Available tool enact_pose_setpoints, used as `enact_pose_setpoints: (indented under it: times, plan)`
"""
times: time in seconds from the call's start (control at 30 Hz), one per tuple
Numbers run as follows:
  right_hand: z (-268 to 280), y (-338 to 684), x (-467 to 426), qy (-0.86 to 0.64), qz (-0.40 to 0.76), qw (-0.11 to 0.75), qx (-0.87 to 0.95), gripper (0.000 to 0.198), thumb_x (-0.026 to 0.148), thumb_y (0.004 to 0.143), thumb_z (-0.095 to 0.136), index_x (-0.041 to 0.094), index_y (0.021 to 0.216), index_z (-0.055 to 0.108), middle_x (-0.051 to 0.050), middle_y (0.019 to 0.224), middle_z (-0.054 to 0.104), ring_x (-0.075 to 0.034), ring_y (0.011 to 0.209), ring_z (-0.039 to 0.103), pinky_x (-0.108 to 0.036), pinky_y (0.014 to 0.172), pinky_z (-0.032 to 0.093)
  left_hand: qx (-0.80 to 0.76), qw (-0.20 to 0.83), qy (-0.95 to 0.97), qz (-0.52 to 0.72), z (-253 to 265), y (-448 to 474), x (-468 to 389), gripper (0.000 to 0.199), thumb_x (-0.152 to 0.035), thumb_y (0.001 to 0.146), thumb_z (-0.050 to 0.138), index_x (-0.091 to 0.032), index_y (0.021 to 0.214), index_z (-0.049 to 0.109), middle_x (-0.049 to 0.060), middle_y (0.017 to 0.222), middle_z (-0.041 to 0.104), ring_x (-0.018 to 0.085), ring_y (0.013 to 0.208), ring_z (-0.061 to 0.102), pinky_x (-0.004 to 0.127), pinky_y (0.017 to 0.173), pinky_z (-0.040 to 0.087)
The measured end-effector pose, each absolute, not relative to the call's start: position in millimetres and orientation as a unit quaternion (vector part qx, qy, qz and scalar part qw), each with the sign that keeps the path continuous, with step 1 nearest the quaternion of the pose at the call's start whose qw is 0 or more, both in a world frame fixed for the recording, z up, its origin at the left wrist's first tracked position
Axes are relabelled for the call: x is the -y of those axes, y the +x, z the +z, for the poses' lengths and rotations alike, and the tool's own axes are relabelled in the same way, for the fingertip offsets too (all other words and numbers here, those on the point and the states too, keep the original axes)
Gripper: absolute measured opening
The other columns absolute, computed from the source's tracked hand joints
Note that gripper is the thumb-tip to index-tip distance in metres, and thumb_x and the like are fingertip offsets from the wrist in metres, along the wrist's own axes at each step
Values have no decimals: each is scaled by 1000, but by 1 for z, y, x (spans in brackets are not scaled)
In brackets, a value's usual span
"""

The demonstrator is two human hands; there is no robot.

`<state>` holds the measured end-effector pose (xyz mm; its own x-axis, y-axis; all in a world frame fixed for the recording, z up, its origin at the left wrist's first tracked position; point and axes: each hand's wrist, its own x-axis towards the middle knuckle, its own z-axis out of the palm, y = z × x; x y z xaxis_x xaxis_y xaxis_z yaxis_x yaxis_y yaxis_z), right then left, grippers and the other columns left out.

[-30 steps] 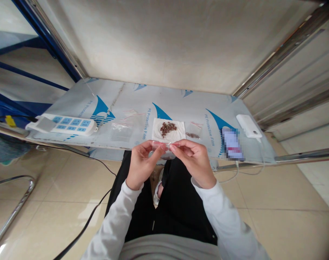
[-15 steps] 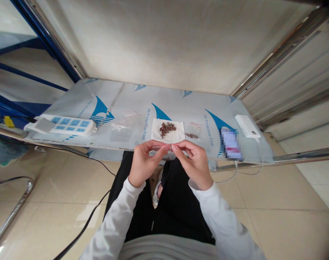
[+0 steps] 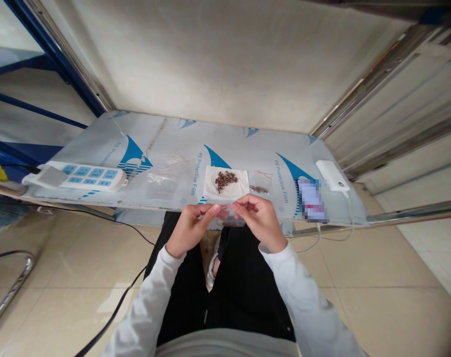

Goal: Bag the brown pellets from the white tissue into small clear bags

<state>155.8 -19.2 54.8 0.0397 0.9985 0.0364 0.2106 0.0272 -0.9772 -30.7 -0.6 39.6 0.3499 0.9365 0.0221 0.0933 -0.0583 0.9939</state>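
Over the table's front edge, a small clear plastic zip bag (image 3: 231, 221) is stretched between my two hands. My left hand (image 3: 191, 225) pinches its left side between thumb and forefinger. At the bag's upper right corner, my right hand (image 3: 260, 222) grips with thumb and fingertips. Just beyond my hands lies a white paper tissue (image 3: 210, 188) with a heap of small brown screw-like pieces (image 3: 225, 181) on it. To its right lies another clear bag (image 3: 263, 178) with several similar dark pieces inside. What the held bag contains is too unclear to make out.
Flat clear bags (image 3: 164, 178) lie left of the tissue. Farther left is a white power strip (image 3: 93, 177). On the right are a phone (image 3: 311, 201) and a white power bank (image 3: 332, 175) with a cable. The table (image 3: 225, 136) wears printed protective film.
My hands have moved apart from their close pinch, the left going left and down, so more of the bag shows. The whole view has shifted slightly.
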Motion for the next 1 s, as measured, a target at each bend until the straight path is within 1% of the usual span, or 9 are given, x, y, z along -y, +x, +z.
enact_pose_setpoints:
  times: [0.07,0.17,0.23,0.37,0.5,0.57,0.63,0.8,1.0]
  plan:
    - [48,176,4,-579,414,481,512,34,48,75,68,15,79,65,-1,61,65,-11,48,57,-23,48,47,-455,524,587,418,33,-45,-6,39,-48,84,55,-15,91,75,9,88,75,23,86,69,34,87,51]
    - [24,219,-32,-631,366,510,456,50,53,67,71,13,96,63,-5,70,69,-12,45,57,-24,44,45,-538,450,537,469,20,-74,-20,48,-54,84,52,-11,94,72,11,83,75,20,74,68,31,77,52]
    - [4,249,-57,-692,297,488,442,56,54,65,70,12,100,61,-7,70,69,-15,48,60,-28,47,48,-592,386,527,471,10,-95,-31,51,-55,85,48,-11,95,71,11,84,74,19,72,68,30,72,51]
    - [-26,291,-91,-762,176,437,445,47,48,57,76,15,87,59,-9,72,68,-24,67,64,-43,70,51,-729,181,538,383,-14,-128,-52,41,-45,84,51,-15,106,67,11,93,72,22,81,66,33,79,48]
    - [-31,301,-94,-761,58,426,486,43,43,62,74,18,94,57,-15,98,66,-34,103,56,-53,94,37,-815,40,513,266,-32,-148,-64,56,-44,79,59,-11,123,56,20,125,58,34,112,54,46,94,41]
    - [-29,294,-88,-739,9,411,534,41,43,72,66,17,102,58,-19,109,62,-35,110,52,-51,97,35,-830,34,510,221,-37,-151,-67,55,-45,76,61,-14,121,59,20,129,55,38,117,48,52,94,38]
    - [-27,280,-79,-716,-10,397,574,40,41,78,60,14,108,58,-20,112,61,-34,111,51,-49,97,35,-828,39,519,208,-38,-151,-69,43,-43,77,61,-17,111,65,18,125,58,39,117,48,54,94,37]
    - [-19,225,-51,-669,-2,405,624,37,33,80,55,14,112,59,-16,111,62,-29,108,54,-45,98,39,-825,95,500,245,-34,-146,-74,24,-34,74,62,-15,86,70,18,105,65,39,109,54,55,92,36]
    - [-11,171,-29,-619,39,424,660,30,30,84,53,17,111,59,-13,108,64,-26,104,57,-45,95,42,-815,138,462,321,-35,-152,-78,28,-36,70,65,-15,88,65,9,83,70,26,82,65,42,82,46]
